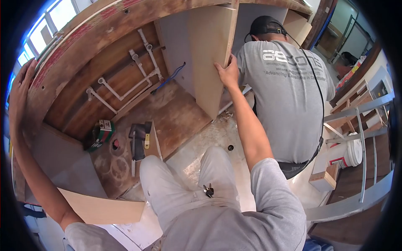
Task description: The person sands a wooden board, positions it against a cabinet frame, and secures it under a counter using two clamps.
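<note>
My right hand (229,74) is closed around the edge of an upright, light wooden cabinet door (209,54), thumb on the near face and fingers behind. My left hand (21,90) lies with fingers stretched along the worn top edge of the wooden cabinet (90,48) at far left. Between my arms the cabinet stands open, with white pipes (134,88) along its brown back panel and a blue hose (169,78) near the inner side. A second light door (102,206) hangs open below my left forearm.
A co-worker in a grey shirt (289,108) and cap is close on my right. On the cabinet floor are a green box (102,133) and dark tools with a yellow-handled scraper (147,141). At right are a metal ladder (360,150), a white bucket (354,151) and a wood block (322,180).
</note>
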### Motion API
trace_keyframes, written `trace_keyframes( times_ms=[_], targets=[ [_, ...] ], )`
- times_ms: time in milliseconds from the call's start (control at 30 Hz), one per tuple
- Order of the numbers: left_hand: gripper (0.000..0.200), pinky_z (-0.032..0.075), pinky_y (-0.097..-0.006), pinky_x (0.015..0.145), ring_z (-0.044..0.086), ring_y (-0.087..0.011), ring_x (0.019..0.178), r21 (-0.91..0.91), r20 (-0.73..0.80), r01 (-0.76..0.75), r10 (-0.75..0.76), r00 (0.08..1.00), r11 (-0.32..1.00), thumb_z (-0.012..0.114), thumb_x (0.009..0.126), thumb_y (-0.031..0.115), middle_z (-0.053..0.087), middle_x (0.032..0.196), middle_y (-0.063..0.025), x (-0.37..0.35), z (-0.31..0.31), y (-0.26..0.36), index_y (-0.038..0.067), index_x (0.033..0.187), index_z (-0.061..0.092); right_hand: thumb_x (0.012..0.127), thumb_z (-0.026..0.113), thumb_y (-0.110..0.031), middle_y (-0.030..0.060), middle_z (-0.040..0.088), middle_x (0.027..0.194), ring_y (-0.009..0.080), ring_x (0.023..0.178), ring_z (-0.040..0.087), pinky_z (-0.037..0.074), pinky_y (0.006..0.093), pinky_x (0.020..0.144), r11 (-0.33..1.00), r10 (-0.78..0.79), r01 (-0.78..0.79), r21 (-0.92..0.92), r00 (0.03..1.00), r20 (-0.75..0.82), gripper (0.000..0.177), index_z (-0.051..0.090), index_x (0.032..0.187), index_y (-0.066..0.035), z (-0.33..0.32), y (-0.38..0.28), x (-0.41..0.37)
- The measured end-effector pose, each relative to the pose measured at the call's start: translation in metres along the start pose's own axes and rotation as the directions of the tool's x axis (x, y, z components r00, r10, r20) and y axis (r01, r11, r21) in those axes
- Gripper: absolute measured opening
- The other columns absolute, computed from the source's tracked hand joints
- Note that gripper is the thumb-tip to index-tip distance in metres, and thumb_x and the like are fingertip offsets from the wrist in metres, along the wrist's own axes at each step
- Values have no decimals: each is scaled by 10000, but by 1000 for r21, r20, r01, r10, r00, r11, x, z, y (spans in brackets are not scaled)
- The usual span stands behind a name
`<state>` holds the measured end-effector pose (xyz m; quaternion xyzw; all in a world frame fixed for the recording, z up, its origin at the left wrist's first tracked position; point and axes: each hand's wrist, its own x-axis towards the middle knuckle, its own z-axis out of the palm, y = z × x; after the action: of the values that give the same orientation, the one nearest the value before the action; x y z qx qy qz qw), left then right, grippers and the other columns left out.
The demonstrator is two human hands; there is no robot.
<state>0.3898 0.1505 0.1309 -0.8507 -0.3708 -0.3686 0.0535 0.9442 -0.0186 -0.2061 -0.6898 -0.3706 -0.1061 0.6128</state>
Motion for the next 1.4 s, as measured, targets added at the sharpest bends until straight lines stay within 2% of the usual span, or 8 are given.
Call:
trace_keyframes(
  times_ms=[167,300,400,533,767,1033,1200,1400],
  targets=[
    [480,348,-277,1009,519,-209,1149,-61,-11,160,-161,987,985,484,939,400,551,1232,-140,-6,8,45,39,1246,561,695,766,-188,249,575,1124,365,1051,574,447,391,893,1000,26,-26,0,997,71,676,421,1222,57,-2,6,8],
    [424,327,-282,1035,474,-205,1208,171,118,-239,221,968,956,461,952,308,494,1313,-117,16,-6,-11,48,1279,534,695,766,-193,257,583,1101,380,1017,585,458,391,870,999,-8,11,-41,996,94,663,423,1202,62,1,12,13],
    [419,318,-277,1057,438,-186,1244,-92,84,-167,174,981,982,444,962,289,456,1355,-107,-22,18,16,61,1310,502,689,770,-219,265,577,1101,392,1023,576,458,398,870,996,6,5,-93,993,118,665,428,1183,64,-5,11,12],
    [540,432,-416,787,553,-327,845,281,148,-81,40,988,956,496,913,451,635,978,-233,-1,3,97,-51,1060,626,690,773,-236,264,576,1100,391,1029,572,455,404,874,989,63,-46,-143,991,117,671,428,1180,66,-5,20,10],
    [506,430,-402,793,554,-307,836,215,78,-113,98,992,970,482,928,397,638,948,-235,-7,7,94,-75,1054,613,698,778,-239,261,581,1091,387,1020,576,454,407,877,987,82,-67,-144,991,104,673,428,1183,69,-6,15,9],
    [406,342,-298,1023,436,-194,1199,19,119,-136,133,984,991,430,968,281,469,1310,-132,10,17,8,27,1276,507,697,778,-206,265,583,1097,373,1031,580,456,402,876,989,51,-35,-145,992,115,656,432,1179,73,-11,12,8],
    [443,294,-300,1087,383,-205,1293,473,135,-252,212,968,844,447,948,202,377,1416,-115,18,4,-18,75,1371,411,704,766,-179,266,581,1106,379,1043,575,454,405,882,998,44,-38,-52,990,130,643,424,1187,73,-6,16,8],
    [502,430,-393,828,572,-330,883,310,141,-98,57,988,946,476,934,389,638,1005,-241,-6,3,110,-71,1085,606,709,759,-317,253,587,1121,358,1050,584,461,390,896,977,48,-16,-215,988,146,725,415,1216,69,-16,16,9]
  ],
)
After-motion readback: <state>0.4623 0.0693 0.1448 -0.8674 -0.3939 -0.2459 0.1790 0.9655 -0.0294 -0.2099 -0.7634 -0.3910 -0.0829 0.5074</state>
